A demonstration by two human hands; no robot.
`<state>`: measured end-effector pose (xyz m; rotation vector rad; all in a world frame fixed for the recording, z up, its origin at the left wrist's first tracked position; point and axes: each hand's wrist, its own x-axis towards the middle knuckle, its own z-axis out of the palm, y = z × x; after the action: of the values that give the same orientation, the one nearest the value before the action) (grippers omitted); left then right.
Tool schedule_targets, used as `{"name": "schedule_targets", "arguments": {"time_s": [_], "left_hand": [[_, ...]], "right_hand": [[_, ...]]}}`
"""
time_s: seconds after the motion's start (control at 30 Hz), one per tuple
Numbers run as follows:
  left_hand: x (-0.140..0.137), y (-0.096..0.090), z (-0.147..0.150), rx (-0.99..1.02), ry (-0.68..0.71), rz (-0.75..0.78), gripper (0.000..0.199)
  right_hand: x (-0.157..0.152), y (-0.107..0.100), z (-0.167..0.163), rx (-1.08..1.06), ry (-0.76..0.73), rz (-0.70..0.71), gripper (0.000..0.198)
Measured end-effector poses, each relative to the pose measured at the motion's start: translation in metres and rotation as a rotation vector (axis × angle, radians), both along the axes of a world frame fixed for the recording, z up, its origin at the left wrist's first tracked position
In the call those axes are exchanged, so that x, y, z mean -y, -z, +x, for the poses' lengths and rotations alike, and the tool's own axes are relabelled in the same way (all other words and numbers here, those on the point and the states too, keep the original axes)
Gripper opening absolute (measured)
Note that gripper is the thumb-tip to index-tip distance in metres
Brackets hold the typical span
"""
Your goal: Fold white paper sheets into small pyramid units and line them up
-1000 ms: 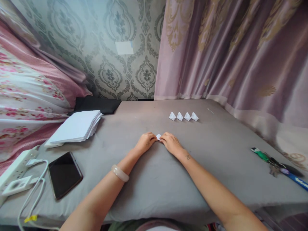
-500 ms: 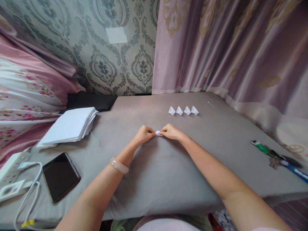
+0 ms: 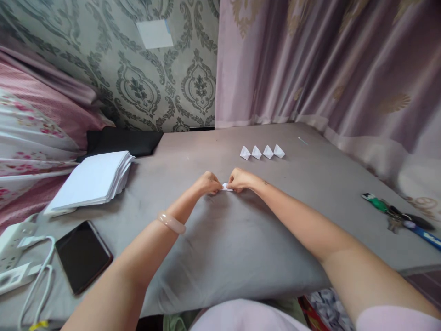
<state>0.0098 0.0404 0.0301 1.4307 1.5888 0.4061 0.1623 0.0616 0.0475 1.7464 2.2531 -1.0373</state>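
A small folded white paper (image 3: 226, 187) is pinched between my two hands, just above or on the grey cloth in the middle. My left hand (image 3: 210, 183) has its fingertips closed on the paper's left end; a pale bangle circles that forearm. From the other side my right hand (image 3: 239, 179) grips the right end with thumb and fingers. The fingers cover much of the paper, so its full shape is hidden. Beyond the right hand, several white folded paper boats (image 3: 256, 152) stand in a row on the cloth.
To the left lie a stack of white paper (image 3: 91, 179), a black phone (image 3: 83, 256) and a power strip (image 3: 15, 241) with cables. A black folded item (image 3: 127, 141) rests at the back left. Keys with a blue strap (image 3: 396, 220) lie far right. Curtains (image 3: 262, 64) border the back.
The view has shifted slightly. Both hands stay on the folded paper, and the right hand's fingers have turned a little on its end.
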Motion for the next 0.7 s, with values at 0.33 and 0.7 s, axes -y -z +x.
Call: {"name": "schedule_targets", "arguments": {"time_s": [0.33, 0.7], "left_hand": [[-0.014, -0.006, 0.008, -0.073, 0.043, -0.164, 0.013], [-0.016, 0.002, 0.007, -0.062, 0.015, -0.114, 0.008]], "right_hand": [[-0.006, -0.011, -0.010, 0.070, 0.015, -0.089, 0.002], [-0.012, -0.004, -0.019, 0.152, 0.031, -0.076, 0.010]]}}
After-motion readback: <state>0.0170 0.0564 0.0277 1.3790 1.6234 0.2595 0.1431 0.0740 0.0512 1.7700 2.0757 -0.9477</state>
